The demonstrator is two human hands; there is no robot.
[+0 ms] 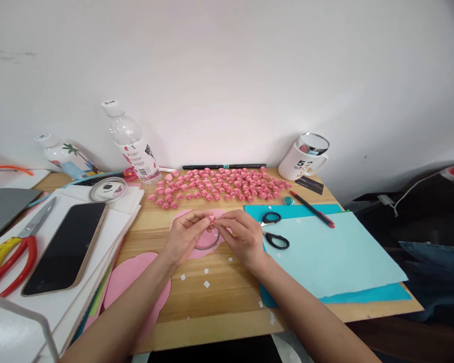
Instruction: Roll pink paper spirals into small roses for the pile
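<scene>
Head view: left hand (184, 236) and right hand (242, 237) pinch one small pink paper rose (210, 219) together; finished roses (219, 185) lie just beyond them.

Single head view: close above desk (227, 297), facing forward-down toward wall (227, 75).

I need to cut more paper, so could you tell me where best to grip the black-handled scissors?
Take the scissors by their black loops from the right: these lie flat on the blue paper, blades pointing left towards the right hand.
</scene>
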